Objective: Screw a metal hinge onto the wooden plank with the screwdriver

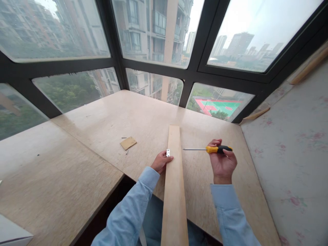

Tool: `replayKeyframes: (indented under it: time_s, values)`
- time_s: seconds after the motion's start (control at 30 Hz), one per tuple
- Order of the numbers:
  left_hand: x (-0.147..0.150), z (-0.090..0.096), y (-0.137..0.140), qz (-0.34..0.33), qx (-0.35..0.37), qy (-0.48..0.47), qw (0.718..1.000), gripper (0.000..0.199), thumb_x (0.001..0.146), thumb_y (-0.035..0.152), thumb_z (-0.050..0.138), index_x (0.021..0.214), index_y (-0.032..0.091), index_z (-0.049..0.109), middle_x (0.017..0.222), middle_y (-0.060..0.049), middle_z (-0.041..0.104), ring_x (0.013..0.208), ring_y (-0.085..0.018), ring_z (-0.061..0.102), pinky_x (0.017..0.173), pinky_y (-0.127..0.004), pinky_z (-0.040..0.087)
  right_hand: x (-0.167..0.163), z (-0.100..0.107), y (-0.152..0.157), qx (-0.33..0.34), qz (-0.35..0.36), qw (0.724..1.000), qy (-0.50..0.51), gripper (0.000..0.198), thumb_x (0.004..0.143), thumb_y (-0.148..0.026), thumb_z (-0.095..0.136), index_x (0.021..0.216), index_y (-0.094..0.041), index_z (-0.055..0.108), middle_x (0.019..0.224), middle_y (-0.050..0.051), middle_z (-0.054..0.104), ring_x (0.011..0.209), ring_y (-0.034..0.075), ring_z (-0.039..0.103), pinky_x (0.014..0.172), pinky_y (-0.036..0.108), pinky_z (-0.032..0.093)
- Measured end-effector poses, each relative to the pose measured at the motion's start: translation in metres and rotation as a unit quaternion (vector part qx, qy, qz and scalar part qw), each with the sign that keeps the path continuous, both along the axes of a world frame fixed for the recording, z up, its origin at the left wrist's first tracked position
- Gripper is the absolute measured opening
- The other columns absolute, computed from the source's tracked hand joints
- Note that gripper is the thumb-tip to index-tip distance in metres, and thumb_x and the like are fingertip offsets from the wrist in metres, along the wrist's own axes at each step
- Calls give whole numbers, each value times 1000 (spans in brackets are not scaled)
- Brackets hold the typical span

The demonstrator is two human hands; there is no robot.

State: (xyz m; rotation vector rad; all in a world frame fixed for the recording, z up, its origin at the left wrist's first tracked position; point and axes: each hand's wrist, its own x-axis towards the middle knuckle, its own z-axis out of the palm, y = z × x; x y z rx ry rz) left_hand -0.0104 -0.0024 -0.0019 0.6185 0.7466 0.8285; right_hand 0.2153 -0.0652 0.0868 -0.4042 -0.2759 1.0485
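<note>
A long pale wooden board point(175, 184) runs from the stone-patterned counter toward my lap. My left hand point(161, 162) grips its left edge, thumb on the top face. Just beyond that thumb, a small silver metal bracket point(168, 152) with holes sits against the same edge; whether my fingers also press on it is hidden. To the right of the board, my right hand point(223, 164) is closed around a yellow and black screwdriver point(212, 149). Its shaft points left, and the tip is a short distance from the board's right edge.
On the counter point(143, 112) left of the board lies a small tan rectangular piece point(128, 143), with a screw point(127, 152) and another thin metal piece point(124, 137) near it. Dark-framed windows border the back; a floral wall point(294, 143) stands right. A white box point(14, 232) occupies the lower-left corner.
</note>
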Motion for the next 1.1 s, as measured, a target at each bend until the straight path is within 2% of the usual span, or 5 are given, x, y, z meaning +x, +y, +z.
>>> replayKeyframes:
  time_s: [0.2, 0.47, 0.73, 0.87, 1.1]
  values:
    - [3, 1, -2, 11, 15, 23, 1000, 60, 42, 27, 94, 93, 12, 66, 82, -6, 72, 73, -19, 67, 73, -33, 53, -26, 21, 20, -9, 17, 995, -102, 44, 55, 0, 63, 93, -24, 63, 94, -3, 57, 80, 7, 56, 75, 24, 52]
    - [6, -3, -1, 19, 43, 65, 997, 64, 40, 29, 94, 93, 13, 62, 77, -3, 71, 68, -16, 65, 72, -31, 52, -67, 40, 46, 17, -24, 957, -289, 54, 68, -16, 80, 114, -29, 56, 109, -1, 65, 99, 14, 65, 93, 34, 53]
    - [4, -4, 0, 7, 19, 51, 998, 69, 43, 29, 94, 99, 12, 58, 79, -6, 72, 69, -19, 67, 73, -34, 53, -84, 38, 67, 101, -8, 923, -371, 44, 75, -21, 80, 109, -28, 53, 113, 2, 70, 104, 20, 69, 97, 43, 54]
    - [5, -4, 1, 8, 19, 42, 999, 69, 44, 28, 94, 101, 11, 59, 81, -7, 72, 71, -19, 68, 74, -34, 53, -87, 31, 68, 84, 8, 905, -417, 44, 74, -24, 80, 110, -28, 55, 110, 2, 68, 102, 20, 69, 92, 41, 57]
    - [3, 2, 1, -2, 3, 29, 1000, 67, 47, 26, 93, 102, 12, 59, 82, -7, 72, 71, -19, 68, 75, -35, 54, -88, 24, 71, 65, -15, 899, -433, 44, 70, -22, 82, 109, -29, 62, 101, -1, 67, 93, 16, 65, 82, 34, 59]
